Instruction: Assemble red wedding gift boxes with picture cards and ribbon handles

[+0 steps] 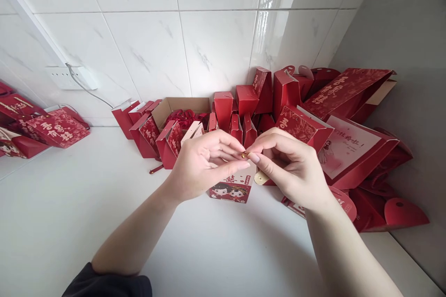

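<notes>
Fingertips of both my hands meet over the white counter, around a tiny gold bead-like piece (244,154). My right hand (292,162) pinches it between thumb and forefinger. From the other side, my left hand (205,162) closes its thumb and forefinger about the same piece, its other fingers loosely curved. Just below the hands stands a small red and white paper box (230,192) printed with two cartoon figures; its top is partly hidden. A pale gold rounded tab (260,177) with a hole shows under my right thumb; what it belongs to is hidden.
Several small red boxes (223,106) stand along the tiled wall. An open cardboard box (167,107) there holds dark red ribbon-like material (181,118). Larger red gift bags (351,148) crowd the right corner. More red bags (62,126) lie at left, below a wall socket (71,77) with a cable.
</notes>
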Demonstrator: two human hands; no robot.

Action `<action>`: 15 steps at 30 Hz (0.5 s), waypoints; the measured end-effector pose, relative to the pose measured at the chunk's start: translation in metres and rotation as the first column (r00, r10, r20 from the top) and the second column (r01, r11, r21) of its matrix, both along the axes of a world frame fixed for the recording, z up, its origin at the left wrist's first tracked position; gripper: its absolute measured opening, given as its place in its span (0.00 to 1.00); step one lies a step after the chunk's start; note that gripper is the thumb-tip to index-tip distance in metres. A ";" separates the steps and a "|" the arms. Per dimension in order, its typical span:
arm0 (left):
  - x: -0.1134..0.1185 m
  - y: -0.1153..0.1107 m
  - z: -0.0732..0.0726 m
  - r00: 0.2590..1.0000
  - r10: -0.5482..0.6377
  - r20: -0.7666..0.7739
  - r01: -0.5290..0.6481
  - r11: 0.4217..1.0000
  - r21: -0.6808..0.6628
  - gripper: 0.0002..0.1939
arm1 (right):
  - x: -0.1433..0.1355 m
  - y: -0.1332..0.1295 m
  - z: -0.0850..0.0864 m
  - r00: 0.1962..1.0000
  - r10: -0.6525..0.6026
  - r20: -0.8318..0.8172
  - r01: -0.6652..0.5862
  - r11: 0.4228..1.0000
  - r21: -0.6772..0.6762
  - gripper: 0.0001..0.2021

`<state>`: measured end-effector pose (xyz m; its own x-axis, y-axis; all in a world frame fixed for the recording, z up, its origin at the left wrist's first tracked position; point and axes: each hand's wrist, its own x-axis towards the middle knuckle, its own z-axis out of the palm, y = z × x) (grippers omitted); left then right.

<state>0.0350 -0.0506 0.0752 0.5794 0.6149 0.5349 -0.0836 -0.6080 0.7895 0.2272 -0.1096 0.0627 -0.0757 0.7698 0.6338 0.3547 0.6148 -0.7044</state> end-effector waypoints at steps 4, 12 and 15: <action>0.000 -0.002 -0.001 0.997 0.072 0.021 -0.074 0.985 0.159 0.11 | -0.002 -0.001 0.000 0.999 -0.053 0.010 0.052 0.996 0.071 0.03; -0.002 -0.003 0.001 0.967 0.238 0.086 -0.241 0.767 0.595 0.07 | -0.001 -0.001 -0.002 0.999 -0.033 0.021 0.032 0.996 0.081 0.04; -0.002 -0.002 0.000 0.957 0.266 0.120 -0.277 0.697 0.662 0.06 | -0.001 0.000 -0.004 1.000 0.021 -0.015 -0.020 0.999 0.034 0.04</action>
<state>0.0333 -0.0530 0.0751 0.4338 0.2260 0.8722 0.1615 -0.9719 0.1716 0.2266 -0.1099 0.0587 -0.0811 0.7460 0.6610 0.3312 0.6457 -0.6881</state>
